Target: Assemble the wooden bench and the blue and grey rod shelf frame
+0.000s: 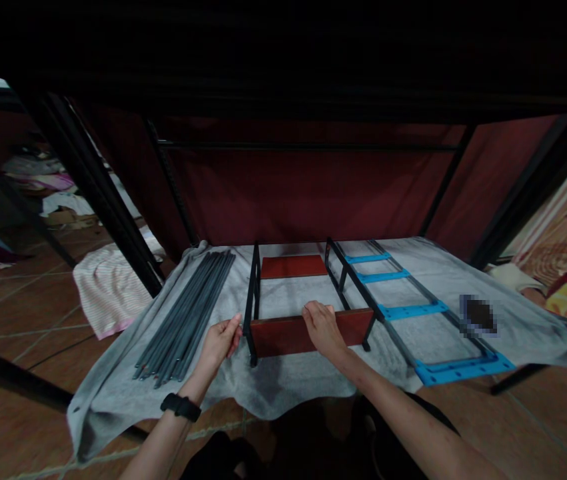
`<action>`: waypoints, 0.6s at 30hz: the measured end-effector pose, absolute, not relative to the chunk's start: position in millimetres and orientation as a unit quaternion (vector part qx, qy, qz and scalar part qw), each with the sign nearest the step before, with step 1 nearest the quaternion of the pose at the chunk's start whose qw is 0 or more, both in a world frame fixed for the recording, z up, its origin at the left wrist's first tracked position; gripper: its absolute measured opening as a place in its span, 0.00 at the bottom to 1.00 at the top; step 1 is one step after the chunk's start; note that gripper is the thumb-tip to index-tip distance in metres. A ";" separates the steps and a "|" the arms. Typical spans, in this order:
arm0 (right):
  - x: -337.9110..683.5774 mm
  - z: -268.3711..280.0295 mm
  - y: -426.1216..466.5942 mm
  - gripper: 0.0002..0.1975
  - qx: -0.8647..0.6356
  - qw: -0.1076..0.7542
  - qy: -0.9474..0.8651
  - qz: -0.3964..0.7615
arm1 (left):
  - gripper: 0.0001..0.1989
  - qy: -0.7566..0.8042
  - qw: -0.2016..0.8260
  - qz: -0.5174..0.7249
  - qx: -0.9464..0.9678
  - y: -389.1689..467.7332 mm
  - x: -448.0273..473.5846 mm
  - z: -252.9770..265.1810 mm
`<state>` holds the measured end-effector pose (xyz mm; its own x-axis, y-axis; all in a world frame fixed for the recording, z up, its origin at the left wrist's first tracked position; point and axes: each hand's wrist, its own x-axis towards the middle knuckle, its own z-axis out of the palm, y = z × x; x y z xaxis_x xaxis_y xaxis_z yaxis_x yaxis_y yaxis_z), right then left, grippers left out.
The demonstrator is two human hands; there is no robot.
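Note:
A black metal frame point(252, 287) with a reddish-brown board point(280, 338) across its near side stands on the grey cloth. Curled over the top edge of that board, near its middle, is my right hand point(323, 328). My left hand point(220, 341) is beside the frame's near left corner, its thumb and fingers pinched together. Whatever is between those fingers is too small to make out. A second reddish-brown board point(294, 267) spans the far side of the frame.
A bundle of grey metal rods point(186, 313) lies left of the frame. To the right are grey tubes joined by blue crosspieces point(463, 369). Dark posts point(83, 180) rise at both sides, under a dark overhead surface. Striped fabric point(110, 283) hangs at the left.

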<state>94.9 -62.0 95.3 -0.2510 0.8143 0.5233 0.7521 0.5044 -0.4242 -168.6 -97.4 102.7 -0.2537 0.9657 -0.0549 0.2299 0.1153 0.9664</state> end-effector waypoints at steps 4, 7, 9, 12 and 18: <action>95.6 96.0 -62.0 0.14 -0.494 0.356 -0.792 0.050 | 0.29 0.622 0.356 0.524 0.460 -99.1 -167.6 97.9; 95.7 94.7 -61.4 0.13 -0.490 0.356 -0.794 0.049 | 0.26 0.586 0.346 0.569 0.462 -100.1 -166.0 95.5; 95.5 93.1 -61.1 0.13 -0.491 0.360 -0.792 0.045 | 0.26 0.592 0.351 0.557 0.465 -97.4 -166.3 96.2; 94.8 90.8 -60.7 0.13 -0.494 0.365 -0.788 0.039 | 0.29 0.637 0.360 0.504 0.459 -92.3 -168.0 99.6; 95.1 91.0 -59.7 0.14 -0.489 0.362 -0.793 0.042 | 0.29 0.607 0.350 0.574 0.424 -102.0 -163.0 102.3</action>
<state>95.1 -59.7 91.0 -0.2601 0.8050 0.5333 0.7444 0.5189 -0.4202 -163.0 -102.0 102.3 -0.3958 0.9162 0.0624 0.1136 -0.0186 0.9934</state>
